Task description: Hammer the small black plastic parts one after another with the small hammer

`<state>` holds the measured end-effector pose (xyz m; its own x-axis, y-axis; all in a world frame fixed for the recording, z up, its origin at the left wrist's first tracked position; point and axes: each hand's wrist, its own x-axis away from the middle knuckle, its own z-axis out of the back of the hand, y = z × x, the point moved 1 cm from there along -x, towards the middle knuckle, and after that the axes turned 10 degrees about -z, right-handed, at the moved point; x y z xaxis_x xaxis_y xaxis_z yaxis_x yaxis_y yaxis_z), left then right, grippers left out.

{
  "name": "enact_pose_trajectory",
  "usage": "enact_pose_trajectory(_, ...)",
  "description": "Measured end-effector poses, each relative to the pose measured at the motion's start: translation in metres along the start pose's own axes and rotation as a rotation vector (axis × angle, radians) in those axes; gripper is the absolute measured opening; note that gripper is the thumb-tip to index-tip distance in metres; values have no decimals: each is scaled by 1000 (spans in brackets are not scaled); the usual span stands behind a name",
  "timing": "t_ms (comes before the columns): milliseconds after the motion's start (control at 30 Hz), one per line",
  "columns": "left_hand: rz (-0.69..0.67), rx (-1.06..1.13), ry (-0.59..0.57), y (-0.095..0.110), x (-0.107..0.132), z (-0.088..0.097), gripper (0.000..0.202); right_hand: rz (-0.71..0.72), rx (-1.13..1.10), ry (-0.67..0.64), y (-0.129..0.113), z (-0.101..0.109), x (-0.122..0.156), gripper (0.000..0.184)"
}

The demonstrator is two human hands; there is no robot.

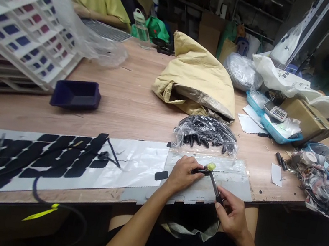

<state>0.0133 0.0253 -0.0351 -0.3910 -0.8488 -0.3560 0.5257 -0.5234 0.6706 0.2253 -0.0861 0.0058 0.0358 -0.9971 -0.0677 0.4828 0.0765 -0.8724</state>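
Near the front edge of the table, my right hand (pixel 233 213) is closed around the handle of a small hammer (pixel 214 183) with a yellowish head. The hammer head rests at or just above a slim black piece (pixel 199 171) pinched in the fingers of my left hand (pixel 183 174); I cannot tell whether the two touch. Under both hands lies a pale, scuffed work sheet (pixel 235 188). Just beyond them is a clear plastic bag of black parts (pixel 205 132). A white sheet (pixel 141 163) with black rounded patches extends to the left.
A purple tray (pixel 76 94) and a white plastic crate (pixel 67 59) are on the left. A large brown paper sack (pixel 198 74) stands behind the bag. Blue baskets, a calculator (pixel 275 111) and a cardboard box (pixel 307 118) crowd the right. A black cable (pixel 36 189) hangs over the front edge.
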Motion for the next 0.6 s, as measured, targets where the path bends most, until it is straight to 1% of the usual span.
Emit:
enact_pose_trajectory(100, 10, 2, -9, 1, -1, 1, 18, 66, 31, 11, -4, -2, 0, 43)
enact_pose_trajectory(200, 18, 9, -15, 3, -1, 2, 14, 112, 74, -9, -3, -4, -1, 42)
enact_pose_trajectory(433, 31, 4, 1, 1, -1, -1, 17, 60, 73, 42, -1, 0, 1, 42)
enact_pose_trajectory(600, 47, 3, -1, 5, -2, 1, 14, 37, 80, 26, 4, 4, 3, 42)
